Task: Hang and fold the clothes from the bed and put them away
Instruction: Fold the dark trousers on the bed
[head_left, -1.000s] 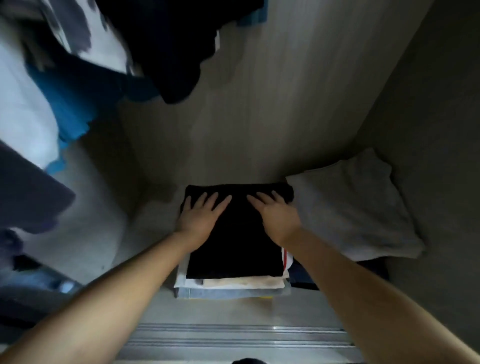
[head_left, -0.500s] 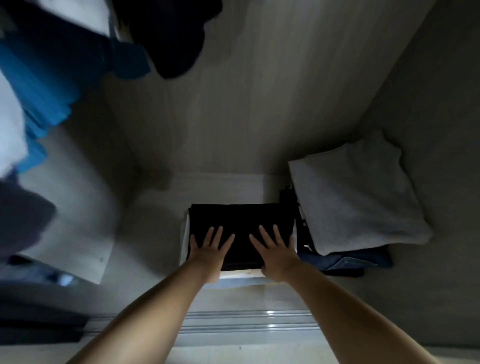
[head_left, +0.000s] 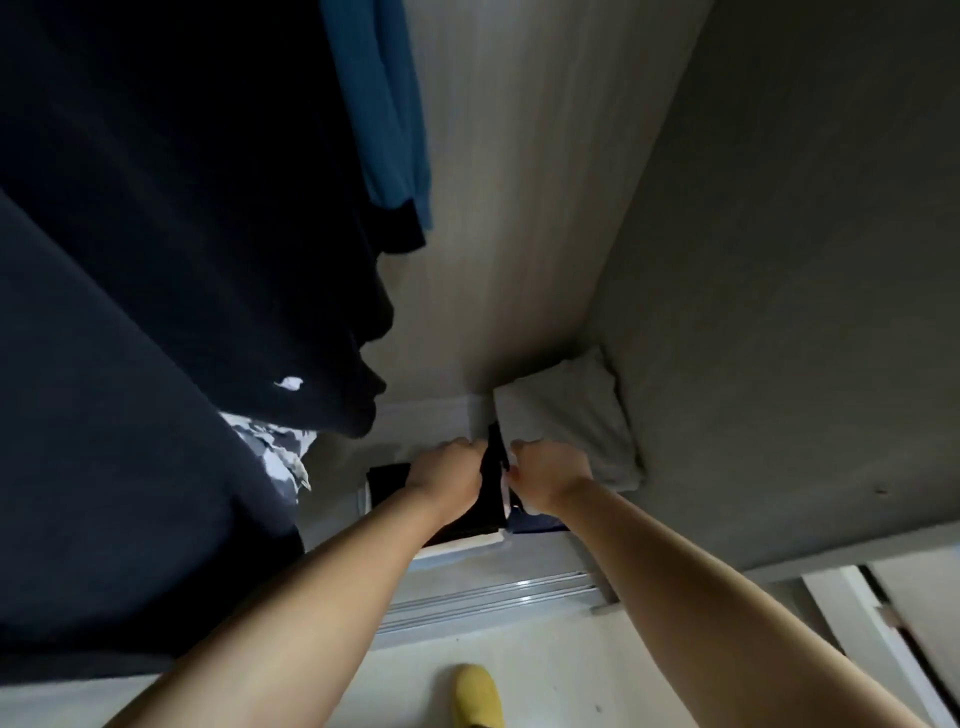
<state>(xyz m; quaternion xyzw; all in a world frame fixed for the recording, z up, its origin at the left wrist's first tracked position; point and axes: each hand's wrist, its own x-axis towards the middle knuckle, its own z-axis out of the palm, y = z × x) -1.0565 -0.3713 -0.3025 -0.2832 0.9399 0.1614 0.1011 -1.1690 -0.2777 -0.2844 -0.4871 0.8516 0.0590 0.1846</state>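
A folded black garment (head_left: 387, 480) tops a small stack of folded clothes (head_left: 462, 544) on the wardrobe floor. My left hand (head_left: 448, 472) lies on the black garment with its fingers curled down over the far edge. My right hand (head_left: 546, 478) is at the stack's right edge, in the gap beside a folded grey garment (head_left: 571, 415), with fingers curled on the black fabric. The fingertips of both hands are hidden.
Dark hanging clothes (head_left: 156, 312) and a teal garment (head_left: 384, 104) fill the left and top. A patterned piece (head_left: 275, 447) hangs low beside the stack. The wardrobe's right wall (head_left: 779, 312) is close. A sliding-door track (head_left: 493, 597) and a yellow slipper (head_left: 475, 696) lie below.
Both hands went from lying flat on the black garment to curled at its far and right edges. The view swung left and back, so hanging clothes now cover the left.
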